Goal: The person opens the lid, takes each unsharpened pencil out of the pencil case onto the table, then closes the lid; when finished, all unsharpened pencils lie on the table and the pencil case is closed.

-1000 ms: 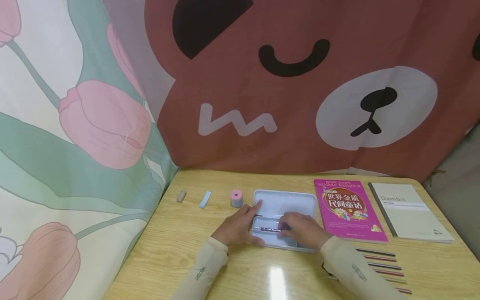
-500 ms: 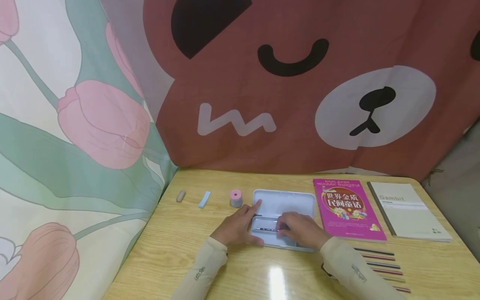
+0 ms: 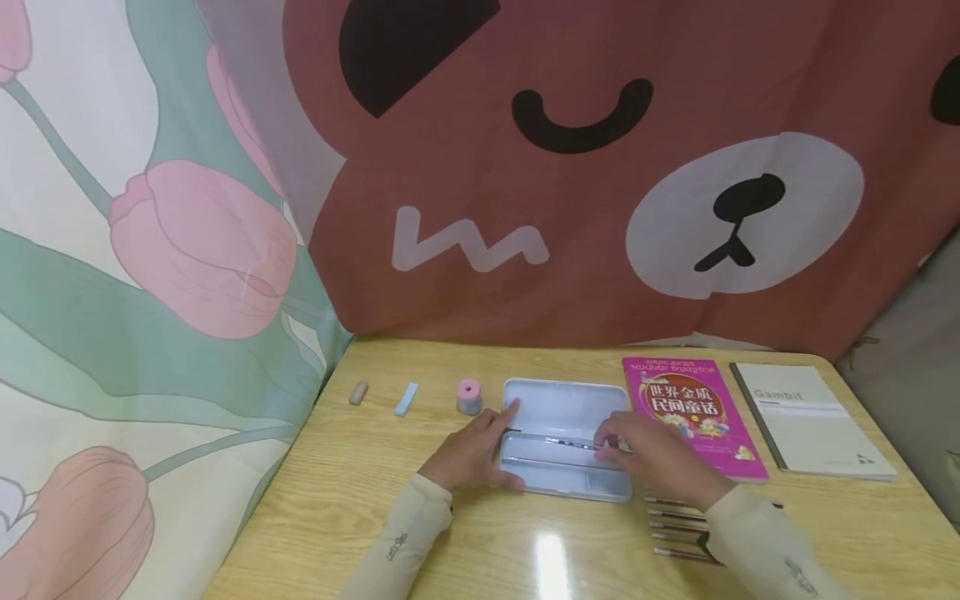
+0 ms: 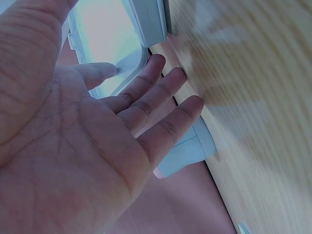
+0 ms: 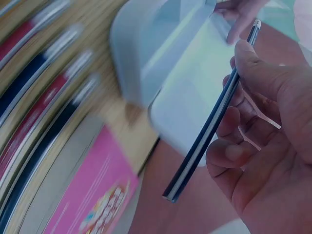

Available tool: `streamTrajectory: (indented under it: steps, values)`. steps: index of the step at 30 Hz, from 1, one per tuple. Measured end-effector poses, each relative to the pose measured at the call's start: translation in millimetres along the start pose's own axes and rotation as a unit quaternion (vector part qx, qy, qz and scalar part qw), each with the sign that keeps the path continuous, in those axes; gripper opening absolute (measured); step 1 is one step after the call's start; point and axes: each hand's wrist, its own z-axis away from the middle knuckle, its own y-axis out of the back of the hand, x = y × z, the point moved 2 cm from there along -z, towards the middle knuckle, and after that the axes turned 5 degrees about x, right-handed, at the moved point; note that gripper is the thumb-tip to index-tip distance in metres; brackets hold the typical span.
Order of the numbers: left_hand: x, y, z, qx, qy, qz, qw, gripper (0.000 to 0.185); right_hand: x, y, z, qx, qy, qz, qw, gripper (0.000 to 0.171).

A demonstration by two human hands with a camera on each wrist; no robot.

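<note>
Overhead, the open pencil case [image 3: 566,450] lies mid-table, the left hand [image 3: 472,454] resting against its left end and the right hand [image 3: 652,458] over its right end, with pencils [image 3: 675,533] lying just beside that wrist. At the left wrist, the straight, slightly spread fingers [image 4: 161,92] touch the case's edge. At the right wrist, thumb and curled fingers [image 5: 229,151] pinch a dark pencil [image 5: 209,122] above the case's open lid.

Reads "Gambit" on the grey notebook [image 3: 812,420] at three o'clock; "世界金质民间童话", perhaps, on the pink book [image 3: 688,412] beside it.
</note>
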Motion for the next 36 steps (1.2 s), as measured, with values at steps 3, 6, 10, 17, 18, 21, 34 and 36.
streamTrajectory:
  steps: [3, 6, 10, 17, 18, 21, 34, 36]
  values:
    - [0.7, 1.3, 0.1, -0.003, 0.003, 0.004, 1.0, 0.131, 8, 11, 13, 0.016, -0.003, 0.012, 1.0, 0.009]
    - [1.6, 2.3, 0.4, -0.004, 0.005, 0.007, 1.0, 0.131, 15, 21, 27, 0.018, -0.012, 0.016, 1.0, 0.011]
    - [1.8, 3.1, 0.4, -0.002, 0.003, 0.006, 1.0, 0.13, 24, 31, 47, 0.004, -0.03, 0.04, 0.999, 0.01]
    - [0.7, 1.9, 0.5, -0.001, -0.002, 0.004, 1.0, 0.131, 45, 31, 87, -0.043, -0.082, 0.045, 0.995, 0.009]
    - [0.2, 1.3, 0.5, -0.001, -0.003, 0.003, 1.0, 0.131, 49, 31, 91, -0.061, -0.101, 0.04, 0.992, 0.008]
    - [-0.2, 0.3, 0.9, -0.002, -0.001, 0.001, 1.0, 0.131, 59, 28, 106, -0.099, -0.135, 0.043, 0.985, 0.009]
    - [0.3, 0.0, -0.1, -0.011, 0.013, 0.002, 0.9999, 0.13, 66, 13, 139, -0.206, -0.248, 0.025, 0.946, 0.017]
    - [-0.2, -0.8, -0.7, -0.011, 0.013, 0.001, 0.9999, 0.131, 66, 11, 138, -0.204, -0.239, 0.029, 0.949, 0.016]
